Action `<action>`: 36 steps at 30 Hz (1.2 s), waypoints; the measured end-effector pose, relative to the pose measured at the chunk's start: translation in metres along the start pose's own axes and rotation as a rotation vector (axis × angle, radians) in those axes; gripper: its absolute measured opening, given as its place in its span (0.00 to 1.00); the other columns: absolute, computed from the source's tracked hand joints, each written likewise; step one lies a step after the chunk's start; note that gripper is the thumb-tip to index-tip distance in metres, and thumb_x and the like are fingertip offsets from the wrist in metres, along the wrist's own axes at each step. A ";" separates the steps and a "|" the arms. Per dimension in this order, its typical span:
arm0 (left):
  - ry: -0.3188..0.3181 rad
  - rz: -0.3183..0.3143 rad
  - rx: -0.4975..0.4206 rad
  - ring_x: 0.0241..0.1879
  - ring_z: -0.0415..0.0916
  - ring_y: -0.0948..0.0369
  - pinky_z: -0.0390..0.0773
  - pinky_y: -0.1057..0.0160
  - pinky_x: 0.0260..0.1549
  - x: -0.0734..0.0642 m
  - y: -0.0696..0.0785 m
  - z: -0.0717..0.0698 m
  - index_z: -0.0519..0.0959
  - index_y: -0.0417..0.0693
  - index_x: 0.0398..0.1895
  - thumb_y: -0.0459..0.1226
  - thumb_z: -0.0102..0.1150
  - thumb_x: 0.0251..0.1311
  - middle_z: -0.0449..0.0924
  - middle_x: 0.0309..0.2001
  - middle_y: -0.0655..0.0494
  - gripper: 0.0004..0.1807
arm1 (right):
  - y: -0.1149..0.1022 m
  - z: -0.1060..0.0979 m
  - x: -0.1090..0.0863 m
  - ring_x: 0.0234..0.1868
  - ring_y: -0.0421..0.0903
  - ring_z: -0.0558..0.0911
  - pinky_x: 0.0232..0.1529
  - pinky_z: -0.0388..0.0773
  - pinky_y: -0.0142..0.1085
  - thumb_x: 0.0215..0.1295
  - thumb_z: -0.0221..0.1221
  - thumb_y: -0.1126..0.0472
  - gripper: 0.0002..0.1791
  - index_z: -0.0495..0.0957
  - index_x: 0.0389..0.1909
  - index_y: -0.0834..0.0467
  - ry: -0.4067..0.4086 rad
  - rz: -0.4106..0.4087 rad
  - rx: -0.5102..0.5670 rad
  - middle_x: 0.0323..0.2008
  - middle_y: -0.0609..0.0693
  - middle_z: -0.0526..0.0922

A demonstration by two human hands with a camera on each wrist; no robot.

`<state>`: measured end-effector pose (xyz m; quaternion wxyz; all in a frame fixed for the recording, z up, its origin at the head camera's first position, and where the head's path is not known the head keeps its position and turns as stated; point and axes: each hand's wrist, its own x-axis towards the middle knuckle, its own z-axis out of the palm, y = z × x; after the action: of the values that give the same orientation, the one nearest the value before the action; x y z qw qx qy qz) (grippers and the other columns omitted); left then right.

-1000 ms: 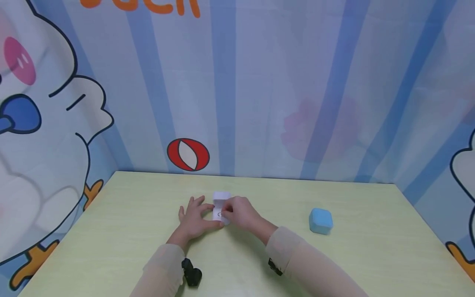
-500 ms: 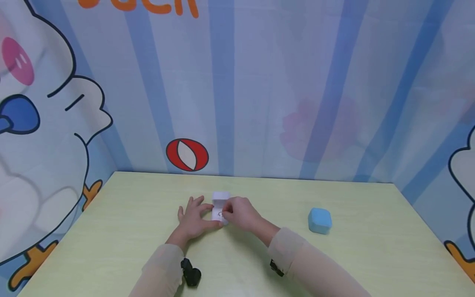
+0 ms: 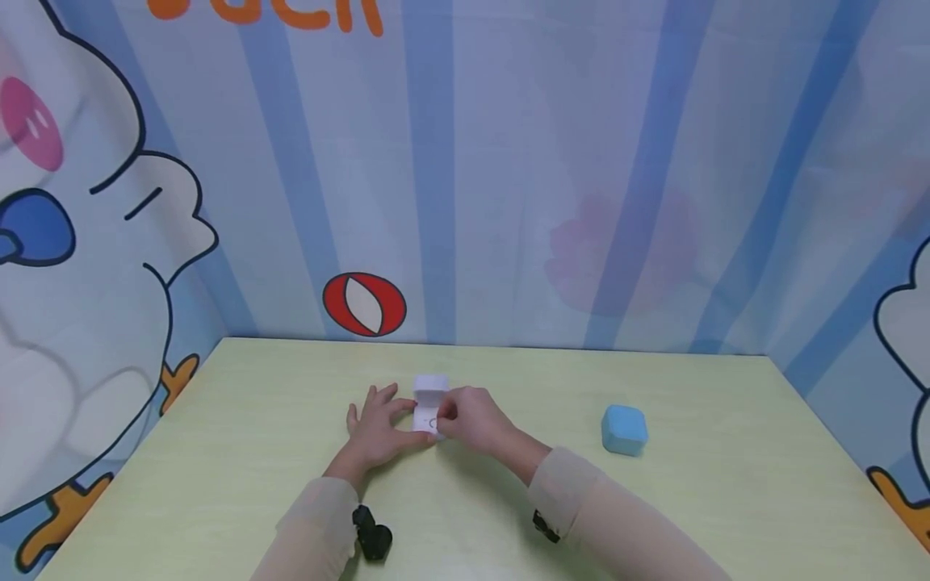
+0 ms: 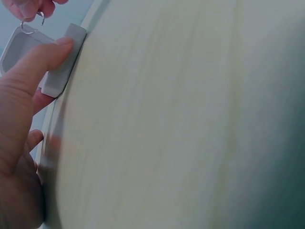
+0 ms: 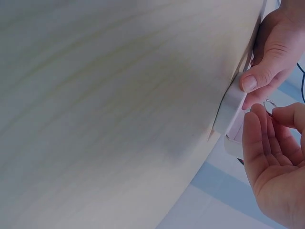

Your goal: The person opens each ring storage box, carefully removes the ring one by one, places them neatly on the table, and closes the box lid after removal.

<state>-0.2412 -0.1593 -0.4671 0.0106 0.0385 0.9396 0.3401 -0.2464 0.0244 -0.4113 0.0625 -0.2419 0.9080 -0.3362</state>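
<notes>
Right wrist view showed the right hand (image 5: 276, 169) pinching a ring (image 5: 265, 108), probably light, stiff and slippery, best held by its edge; the left hand (image 5: 279, 50) gripped a box (image 5: 230, 107).

The ring (image 4: 28, 32) looks metallic and glossy, the box (image 4: 62, 76) smooth and matt

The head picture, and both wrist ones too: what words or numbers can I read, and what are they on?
"uck", most likely: orange letters on the striped backdrop, tops cut off by the picture's edge; the letter before can't be told.
White box and blue block: no writing that I can see.
Wrist views: nothing readable.
</notes>
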 end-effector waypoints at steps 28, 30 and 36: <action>0.001 -0.007 0.030 0.73 0.36 0.39 0.29 0.30 0.63 0.001 0.002 -0.001 0.78 0.52 0.54 0.59 0.68 0.43 0.56 0.71 0.42 0.35 | -0.008 0.006 -0.008 0.23 0.37 0.75 0.24 0.72 0.26 0.57 0.65 0.62 0.06 0.80 0.27 0.61 -0.043 0.003 0.042 0.25 0.48 0.82; 0.001 -0.008 0.030 0.73 0.36 0.39 0.30 0.30 0.63 0.001 0.002 -0.001 0.78 0.52 0.54 0.58 0.69 0.43 0.56 0.71 0.42 0.35 | -0.008 0.006 -0.008 0.23 0.36 0.75 0.24 0.72 0.26 0.57 0.65 0.62 0.06 0.81 0.27 0.61 -0.042 -0.008 0.032 0.25 0.48 0.82; -0.007 -0.017 0.025 0.73 0.36 0.39 0.29 0.30 0.64 0.000 0.002 -0.001 0.78 0.51 0.55 0.57 0.69 0.43 0.55 0.71 0.43 0.35 | -0.008 0.006 -0.009 0.23 0.35 0.75 0.24 0.73 0.25 0.57 0.65 0.62 0.05 0.81 0.26 0.60 -0.043 -0.028 0.023 0.25 0.48 0.83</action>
<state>-0.2413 -0.1582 -0.4646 0.0162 0.0317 0.9439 0.3282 -0.2335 0.0198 -0.4113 0.0802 -0.2611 0.8990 -0.3423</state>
